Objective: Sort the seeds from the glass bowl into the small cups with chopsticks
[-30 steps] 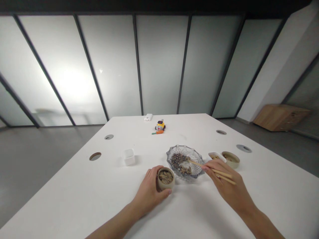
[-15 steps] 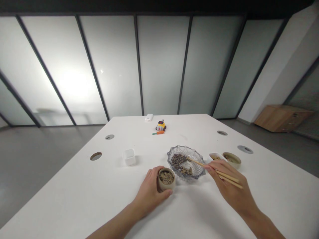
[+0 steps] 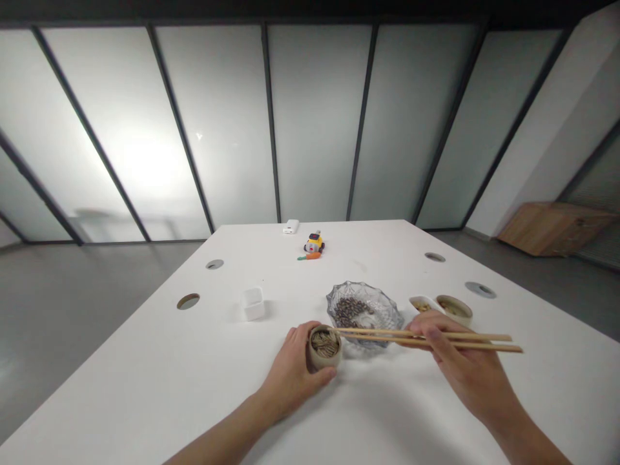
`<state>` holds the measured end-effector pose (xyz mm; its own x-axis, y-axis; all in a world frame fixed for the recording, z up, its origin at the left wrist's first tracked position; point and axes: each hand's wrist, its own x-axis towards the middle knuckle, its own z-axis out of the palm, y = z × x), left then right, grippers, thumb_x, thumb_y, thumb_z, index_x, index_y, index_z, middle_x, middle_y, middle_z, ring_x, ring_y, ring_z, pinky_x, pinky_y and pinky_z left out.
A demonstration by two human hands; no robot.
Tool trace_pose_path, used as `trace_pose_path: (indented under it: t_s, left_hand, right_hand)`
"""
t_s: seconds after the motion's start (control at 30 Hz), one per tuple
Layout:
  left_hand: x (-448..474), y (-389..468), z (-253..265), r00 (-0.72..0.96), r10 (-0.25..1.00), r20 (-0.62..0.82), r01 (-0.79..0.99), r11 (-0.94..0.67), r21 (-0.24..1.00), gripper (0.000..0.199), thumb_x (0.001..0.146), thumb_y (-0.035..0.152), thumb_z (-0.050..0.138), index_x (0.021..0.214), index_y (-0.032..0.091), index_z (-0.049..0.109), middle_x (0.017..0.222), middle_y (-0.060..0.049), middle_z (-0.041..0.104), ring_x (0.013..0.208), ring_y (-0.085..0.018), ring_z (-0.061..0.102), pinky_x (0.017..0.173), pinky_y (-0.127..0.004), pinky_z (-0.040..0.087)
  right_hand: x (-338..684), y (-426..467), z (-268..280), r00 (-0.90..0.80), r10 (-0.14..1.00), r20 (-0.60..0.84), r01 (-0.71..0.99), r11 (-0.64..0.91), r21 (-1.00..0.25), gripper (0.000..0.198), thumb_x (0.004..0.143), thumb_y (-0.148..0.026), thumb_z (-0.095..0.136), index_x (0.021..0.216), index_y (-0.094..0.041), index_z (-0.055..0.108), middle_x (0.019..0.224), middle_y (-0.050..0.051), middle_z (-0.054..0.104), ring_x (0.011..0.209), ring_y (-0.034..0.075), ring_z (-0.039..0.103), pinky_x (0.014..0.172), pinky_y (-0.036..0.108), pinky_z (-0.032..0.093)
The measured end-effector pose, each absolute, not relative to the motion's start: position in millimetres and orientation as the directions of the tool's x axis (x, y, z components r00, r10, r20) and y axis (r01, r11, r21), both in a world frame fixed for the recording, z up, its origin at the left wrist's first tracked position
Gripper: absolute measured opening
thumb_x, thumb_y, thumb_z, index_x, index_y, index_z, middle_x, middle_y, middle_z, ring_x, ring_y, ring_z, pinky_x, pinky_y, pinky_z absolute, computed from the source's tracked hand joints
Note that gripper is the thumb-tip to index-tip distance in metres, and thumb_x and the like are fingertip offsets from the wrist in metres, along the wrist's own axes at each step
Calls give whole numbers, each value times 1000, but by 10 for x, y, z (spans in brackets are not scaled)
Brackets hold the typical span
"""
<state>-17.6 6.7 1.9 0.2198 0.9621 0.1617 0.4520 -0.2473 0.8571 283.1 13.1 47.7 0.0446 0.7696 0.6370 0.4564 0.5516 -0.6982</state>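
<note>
My left hand [image 3: 296,371] is wrapped around a small round beige cup [image 3: 325,361], which holds striped seeds [image 3: 324,344] that look like sunflower seeds. In my right hand [image 3: 465,361] is a pair of wooden chopsticks [image 3: 387,334], lying nearly level and pointing left. Their tips reach the cup's far right rim, over the seeds; whether they pinch a seed is too small to tell. Behind the chopsticks stands a clear scalloped glass bowl [image 3: 385,310] with dark brown beans [image 3: 351,311] in its left part. The chopsticks hide the bowl's near side.
Behind my right hand are a white dish [image 3: 420,302] and a second beige bowl [image 3: 458,312], both with contents. A white square container [image 3: 252,305] stands on the left. Farther back lie a toy carrot [image 3: 310,256], a yellow toy car [image 3: 314,243] and a white box-like device [image 3: 291,227].
My right hand has swung the chopstick tips from inside the glass bowl leftward to the cup's rim. The chopsticks lie flatter now. My left hand still holds the cup in place.
</note>
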Motion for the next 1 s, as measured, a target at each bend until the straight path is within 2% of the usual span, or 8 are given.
trace_pose_path:
  t_s: [0.17, 0.27, 0.37, 0.5, 0.6, 0.83, 1.0]
  left_hand:
    - [-177, 80, 0, 225, 961, 158, 455, -247, 856, 69, 72, 16, 81, 137, 25, 59, 136, -9, 66, 130, -32, 59, 117, -48, 45]
    - [-175, 84, -17, 231, 960, 157, 453, -249, 856, 69, 72, 16, 81, 137, 25, 59, 136, -9, 66, 130, -32, 58, 117, -48, 44]
    - [-165, 88, -24, 230, 960, 158, 455, -250, 855, 70, 72, 16, 80, 138, 25, 58, 136, -9, 66, 130, -32, 59, 117, -48, 44]
    - [-150, 91, -12, 228, 960, 161, 460, -251, 852, 69, 72, 17, 80, 138, 25, 58, 136, -10, 66, 129, -32, 59, 116, -48, 45]
    - [-148, 88, -8, 230, 959, 166, 453, -257, 854, 69, 72, 17, 80, 137, 25, 58, 135, -9, 66, 129, -32, 59, 116, -48, 45]
    - [-148, 81, -11, 221, 962, 161, 446, -246, 860, 70, 72, 18, 81, 137, 26, 59, 136, -10, 66, 130, -32, 59, 117, -49, 44]
    - [-137, 74, 28, 225, 962, 156, 448, -244, 860, 68, 71, 17, 79, 136, 26, 59, 135, -9, 66, 129, -32, 60, 116, -49, 45]
  right_hand:
    - [2996, 142, 487, 40, 652, 757, 636, 568, -523, 34, 105, -52, 61, 87, -28, 76, 88, 2, 79, 89, 22, 77, 84, 35, 61]
    - [3064, 151, 498, -20, 577, 816, 717, 578, -391, 31, 105, -50, 62, 87, -28, 74, 85, 2, 77, 85, 22, 76, 79, 34, 59]
    - [3040, 136, 525, -132, 550, 824, 734, 613, -291, 32, 107, -48, 60, 85, -28, 72, 80, 0, 76, 78, 20, 75, 74, 31, 59]
    - [2969, 106, 546, -200, 593, 780, 736, 616, -280, 34, 108, -48, 58, 84, -28, 71, 77, -1, 75, 72, 18, 75, 68, 30, 59]
    - [2954, 101, 538, -202, 606, 769, 737, 611, -288, 30, 107, -46, 60, 86, -28, 72, 80, -1, 76, 71, 18, 75, 70, 30, 60]
    - [2962, 106, 543, -202, 594, 779, 745, 609, -272, 33, 107, -47, 59, 84, -28, 72, 78, 0, 76, 72, 20, 75, 71, 32, 61]
    - [2936, 98, 539, -186, 577, 795, 724, 627, -286, 26, 107, -43, 61, 87, -28, 71, 79, 0, 76, 73, 19, 75, 73, 32, 61]
